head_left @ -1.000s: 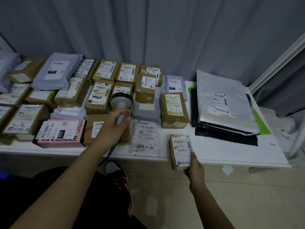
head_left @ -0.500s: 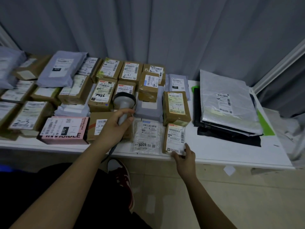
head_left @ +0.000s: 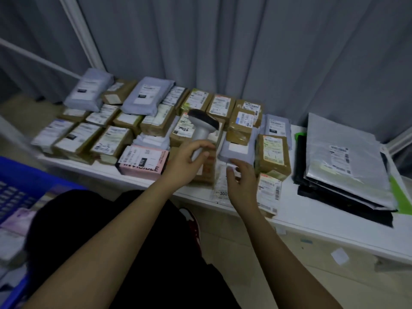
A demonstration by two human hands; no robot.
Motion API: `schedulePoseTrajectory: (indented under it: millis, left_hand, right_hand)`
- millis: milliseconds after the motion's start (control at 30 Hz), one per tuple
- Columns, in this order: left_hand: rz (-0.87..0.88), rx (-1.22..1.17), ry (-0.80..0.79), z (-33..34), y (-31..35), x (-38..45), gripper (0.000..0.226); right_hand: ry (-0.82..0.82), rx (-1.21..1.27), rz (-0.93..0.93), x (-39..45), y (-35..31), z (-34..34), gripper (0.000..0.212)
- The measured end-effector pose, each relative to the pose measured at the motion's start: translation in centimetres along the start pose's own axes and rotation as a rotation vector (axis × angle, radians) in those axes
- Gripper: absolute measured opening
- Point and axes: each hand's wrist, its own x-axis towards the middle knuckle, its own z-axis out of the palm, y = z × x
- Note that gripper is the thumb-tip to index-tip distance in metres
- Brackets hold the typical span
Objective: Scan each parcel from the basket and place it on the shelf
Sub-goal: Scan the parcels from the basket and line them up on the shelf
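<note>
Right hand (head_left: 242, 185) empty, fingers spread, hovering over a clear-bagged parcel (head_left: 220, 188) at the shelf (head_left: 312, 217) edge; a small labelled box (head_left: 268, 192) lies just right of it. Left hand (head_left: 186, 162) wraps the scanner (head_left: 201, 130) handle, head raised over the rows of parcels beyond. Blue basket (head_left: 15, 186) at near left.

A grey pleated curtain (head_left: 245, 52) fills the view from ten to two o'clock. A white frame bar (head_left: 82, 34) slants down across it at eleven o'clock. Beige floor (head_left: 278, 270) spreads at five o'clock, with a white paper scrap (head_left: 339, 256) lying on it. A red-and-white shoe (head_left: 194, 226) shows near six o'clock, beside black clothing (head_left: 124, 230).
</note>
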Motion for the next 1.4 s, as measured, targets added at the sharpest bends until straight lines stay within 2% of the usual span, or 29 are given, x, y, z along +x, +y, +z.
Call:
schedulePoseTrajectory:
  millis: [100, 233, 400, 433, 533, 600, 700, 900, 1000, 1067, 1200, 1267, 1333, 1400]
  left_hand:
    - [0.029, 0.063, 0.028, -3.8, 1.6, -0.8, 0.026]
    - [0.085, 0.137, 0.131, -9.7, 3.7, -2.6, 0.022]
    - [0.044, 0.004, 0.341, -16.2, 4.3, -7.4, 0.020]
    - [0.035, 0.000, 0.383, -17.5, 4.3, -8.5, 0.021]
    - [0.011, 0.006, 0.484, -21.0, 4.1, -11.8, 0.023]
    - [-0.011, 0.035, 0.517, -22.9, 3.6, -14.3, 0.025]
    - [-0.090, 0.023, 0.551, -25.0, 2.4, -18.3, 0.028]
    - [-0.233, -0.263, 0.710, -27.1, -0.7, -25.8, 0.025]
    - [-0.357, -0.411, 0.812, -27.5, -3.1, -29.2, 0.021]
    - [-0.426, -0.406, 0.890, -27.4, -5.0, -31.4, 0.022]
    - [-0.675, -0.357, 1.099, -27.3, -9.4, -36.5, 0.030]
    - [-0.838, -0.340, 1.167, -27.6, -11.7, -39.3, 0.026]
    - [-0.982, -0.348, 1.207, -27.9, -13.9, -42.1, 0.018]
    - [-1.078, -0.374, 1.239, -28.1, -15.5, -44.5, 0.014]
  right_hand:
    - [-0.188, 0.157, -0.007, 1.3, -5.6, 2.5, 0.029]
    - [-0.388, 0.455, 0.065, 0.6, -13.6, 5.6, 0.034]
    - [-0.690, 0.740, 0.145, -1.0, -21.0, 9.9, 0.043]
    - [-0.735, 0.727, 0.133, -1.5, -22.4, 10.9, 0.040]
    - [-0.843, 0.597, 0.028, -3.5, -26.1, 14.3, 0.011]
    - [-0.896, 0.516, -0.024, -5.2, -28.0, 16.8, 0.013]
    - [-0.987, 0.477, 0.006, -7.7, -29.3, 20.6, 0.012]
    - [-1.120, 0.455, 0.182, -12.6, -28.8, 27.8, 0.006]
    - [-1.166, 0.346, 0.203, -14.9, -27.5, 31.2, 0.018]
    - [-1.196, 0.218, 0.187, -16.5, -26.4, 33.2, 0.028]
    - [-1.242, 0.032, 0.067, -19.0, -24.4, 36.2, 0.020]
    - [-1.258, -0.006, 0.053, -19.6, -23.5, 37.5, 0.005]
    - [-1.277, -0.057, 0.051, -20.1, -22.7, 38.7, 0.013]
    - [-1.313, -0.125, 0.033, -20.6, -22.0, 39.8, 0.013]
